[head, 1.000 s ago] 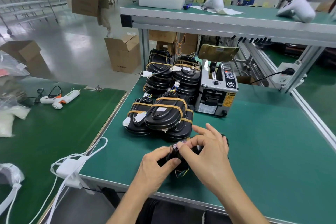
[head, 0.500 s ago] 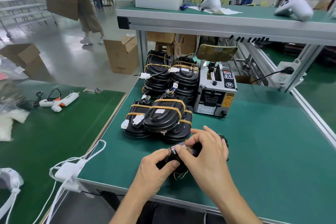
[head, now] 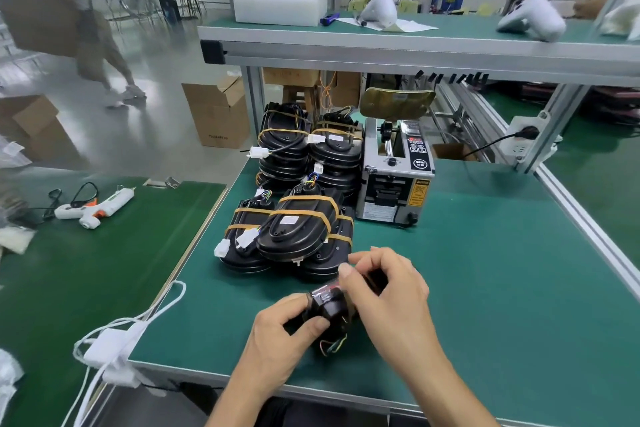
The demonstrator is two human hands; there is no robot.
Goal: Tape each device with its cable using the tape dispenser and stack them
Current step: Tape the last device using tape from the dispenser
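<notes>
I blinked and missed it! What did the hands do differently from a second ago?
Not much. Both hands kept hold of the black device. The right hand curled its fingers in closer over the top of it, while the left hand kept gripping the near end. The camera view shifted a little. The taped stacks and the tape dispenser stayed where they were.

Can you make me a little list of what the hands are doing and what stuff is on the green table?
left hand: grips the black device from the near side
right hand: curled over the device, pinching at its top
device wires: coloured, poking out below
taped devices: black, stacked behind the hands, tan tape bands round them
tape dispenser: right of the stacks
table: green mat
</notes>
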